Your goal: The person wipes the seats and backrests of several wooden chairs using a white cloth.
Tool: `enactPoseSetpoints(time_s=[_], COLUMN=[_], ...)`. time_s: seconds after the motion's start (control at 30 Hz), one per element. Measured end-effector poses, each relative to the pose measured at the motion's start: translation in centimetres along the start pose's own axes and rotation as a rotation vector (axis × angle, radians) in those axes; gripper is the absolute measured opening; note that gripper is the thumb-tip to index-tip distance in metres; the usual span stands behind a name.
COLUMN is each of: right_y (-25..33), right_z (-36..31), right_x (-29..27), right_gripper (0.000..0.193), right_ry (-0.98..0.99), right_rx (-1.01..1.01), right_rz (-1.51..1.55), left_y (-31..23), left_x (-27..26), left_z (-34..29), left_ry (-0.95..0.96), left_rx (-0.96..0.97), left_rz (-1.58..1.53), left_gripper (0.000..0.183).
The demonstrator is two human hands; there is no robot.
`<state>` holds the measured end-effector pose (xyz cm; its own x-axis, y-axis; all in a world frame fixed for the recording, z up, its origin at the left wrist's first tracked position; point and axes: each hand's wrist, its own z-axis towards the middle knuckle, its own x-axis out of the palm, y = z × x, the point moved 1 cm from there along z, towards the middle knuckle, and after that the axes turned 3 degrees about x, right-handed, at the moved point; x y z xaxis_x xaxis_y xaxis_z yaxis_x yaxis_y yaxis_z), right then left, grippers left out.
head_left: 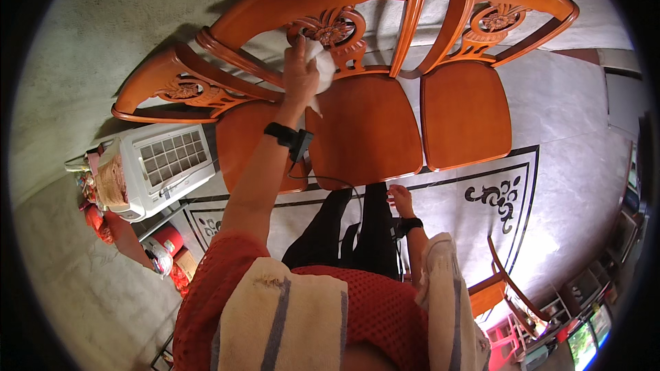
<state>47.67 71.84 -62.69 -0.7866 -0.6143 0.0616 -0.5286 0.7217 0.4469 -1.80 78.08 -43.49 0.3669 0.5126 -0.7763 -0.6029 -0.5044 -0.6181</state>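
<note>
My left hand (300,79) is closed on a white cloth (324,69), held against the carved back of the middle wooden chair (368,130). Part of the cloth hangs down over that chair's back edge, above the seat. Lower down, in front of the same seat, my right hand (401,198) hangs with its fingers loosely apart and nothing visible in them. A chair of the same reddish-brown wood (469,113) stands to the right, and another (249,134) to the left. Each wrist wears a black band.
Left of the chairs stands a white appliance with a grille (175,159), with bags and boxes (168,239) beside it. A grey wall (137,24) is behind the chairs. Another wooden chair (487,292) and a pink stool (504,340) are at lower right.
</note>
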Motion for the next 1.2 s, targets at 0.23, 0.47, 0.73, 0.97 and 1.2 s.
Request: enactPoseSetpoints(time_s=[0.23, 0.47, 0.73, 0.97, 1.2], right_y=[-0.4, -1.2, 0.0, 0.8, -0.4], right_z=[-0.2, -0.9, -1.2, -1.1, -0.2], right_x=[-0.4, -0.5, 0.6, 0.0, -1.6], right_gripper=[0.034, 0.034, 0.034, 0.031, 0.033], right_ry=[-0.045, -0.032, -0.048, -0.041, -0.078], right_rx=[0.031, 0.029, 0.003, -0.041, -0.030], right_rz=[0.005, -0.052, -0.021, 0.019, -0.120], left_y=[-1.6, -8.0, -7.7, -11.4, -20.4], left_x=[-0.3, -0.6, 2.9, -1.4, -1.7], left_z=[0.4, 0.4, 2.8, 2.0, 10.6], left_ry=[-0.101, -0.027, -0.096, 0.078, -0.447], left_rx=[0.060, 0.419, 0.459, 0.392, 0.820], left_rz=[0.269, 0.311, 0.702, 0.079, 0.110], left_gripper=[0.058, 0.056, 0.053, 0.057, 0.061])
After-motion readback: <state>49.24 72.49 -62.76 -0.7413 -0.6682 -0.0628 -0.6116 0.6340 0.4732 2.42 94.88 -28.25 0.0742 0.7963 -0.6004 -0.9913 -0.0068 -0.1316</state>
